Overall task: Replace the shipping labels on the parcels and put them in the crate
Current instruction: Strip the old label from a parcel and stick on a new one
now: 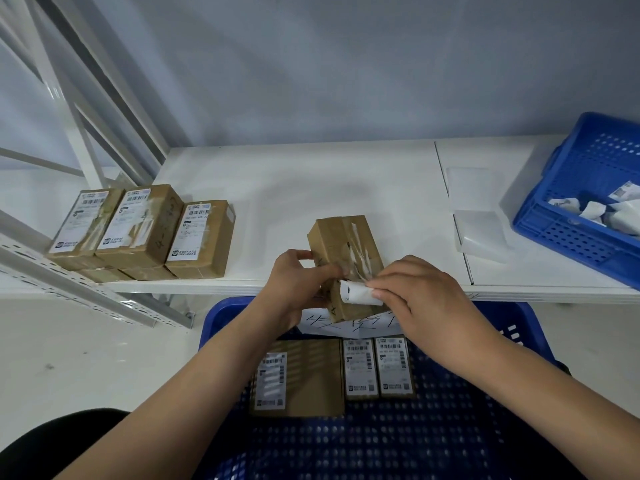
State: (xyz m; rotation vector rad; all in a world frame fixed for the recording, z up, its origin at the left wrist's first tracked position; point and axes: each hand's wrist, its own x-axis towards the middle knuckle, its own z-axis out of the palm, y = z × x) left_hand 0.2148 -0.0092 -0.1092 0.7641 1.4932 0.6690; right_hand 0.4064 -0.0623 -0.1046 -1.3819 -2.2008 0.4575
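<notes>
A brown cardboard parcel (341, 239) is held over the table's front edge, its top showing white torn label residue. My left hand (298, 289) grips its left side. My right hand (422, 299) pinches a curled white label (356, 293) that is partly peeled off the parcel's near end. Below my hands is a blue crate (519, 344) holding three labelled parcels (301, 375) lying flat. Three more labelled parcels (138, 226) stand on the table at the left, stacked on others.
A second blue crate (568, 233) at the right edge of the white table (311, 181) holds several crumpled labels. Blank label sheets (479, 216) lie beside it. White metal shelf struts (86, 109) slant at the left. A handwritten paper (346, 325) lies on the near crate's far rim.
</notes>
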